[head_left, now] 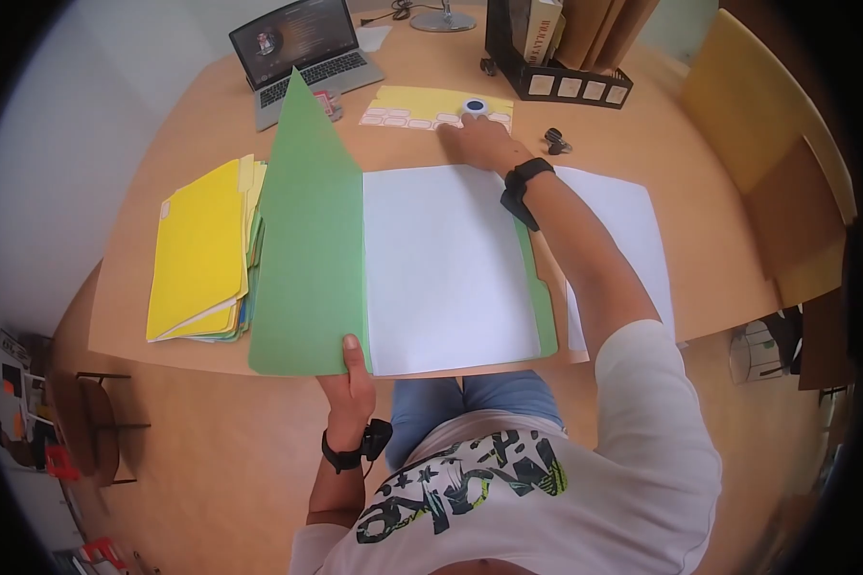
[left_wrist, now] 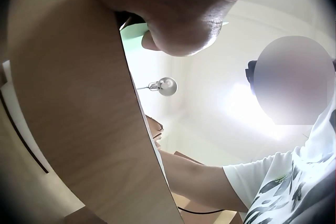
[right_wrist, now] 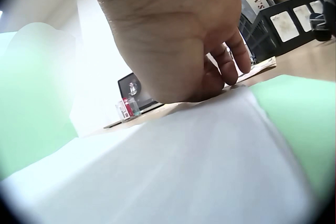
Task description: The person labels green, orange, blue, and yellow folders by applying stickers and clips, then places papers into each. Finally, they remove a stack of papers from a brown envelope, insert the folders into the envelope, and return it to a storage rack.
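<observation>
A green file folder lies spread at the table's front edge, its left flap raised at the far corner. White paper covers its right side. My left hand grips the folder's near edge left of the fold, thumb on top and fingers hidden beneath. My right hand reaches past the folder's far edge, fingers loosely bent at a yellow-backed sheet of red-bordered labels. Beside those fingers, on the sheet, sits a small white round object with a dark blue centre. The right fingertips are partly hidden in the right wrist view.
Yellow and other coloured folders are stacked at the left. More white paper lies under the right forearm. Behind are a laptop, a black organizer with books, a lamp base and small black clips.
</observation>
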The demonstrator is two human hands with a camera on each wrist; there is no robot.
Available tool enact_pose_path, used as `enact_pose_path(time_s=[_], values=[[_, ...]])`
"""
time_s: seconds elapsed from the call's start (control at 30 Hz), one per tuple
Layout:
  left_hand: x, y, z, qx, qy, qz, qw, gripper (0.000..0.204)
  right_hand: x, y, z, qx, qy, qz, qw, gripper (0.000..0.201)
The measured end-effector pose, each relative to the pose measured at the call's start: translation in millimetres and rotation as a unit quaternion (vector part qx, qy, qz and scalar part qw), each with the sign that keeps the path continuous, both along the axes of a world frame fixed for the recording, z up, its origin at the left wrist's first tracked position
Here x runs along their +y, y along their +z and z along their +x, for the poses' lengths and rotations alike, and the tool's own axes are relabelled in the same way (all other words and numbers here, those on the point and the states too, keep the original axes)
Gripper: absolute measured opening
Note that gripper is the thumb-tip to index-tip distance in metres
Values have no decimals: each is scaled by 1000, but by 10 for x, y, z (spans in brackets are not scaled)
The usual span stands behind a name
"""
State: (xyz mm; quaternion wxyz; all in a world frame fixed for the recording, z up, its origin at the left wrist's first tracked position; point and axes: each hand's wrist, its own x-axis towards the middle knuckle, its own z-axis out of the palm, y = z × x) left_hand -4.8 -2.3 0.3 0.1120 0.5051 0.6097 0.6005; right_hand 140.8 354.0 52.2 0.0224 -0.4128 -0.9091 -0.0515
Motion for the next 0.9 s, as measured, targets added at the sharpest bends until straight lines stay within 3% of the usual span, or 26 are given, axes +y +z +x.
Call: enact_pose_path(time_s=[0.3,0.5,0.7,0.9], values=[[-25,-2,-46,36,3,-22,999,31,182,-57,-126,-28,-34,-67,997,32],[-18,2,-23,32,2,-10,999,31,195,-92,-75,-33,11,39,999,35],[-28,-13,-34,31,11,-13,999,31,228,-147,-91,19,5,5,1000,37],[-17,-13,-25,39,19,-8,999,32,287,-126,-127,-62,0,-2,998,44]])
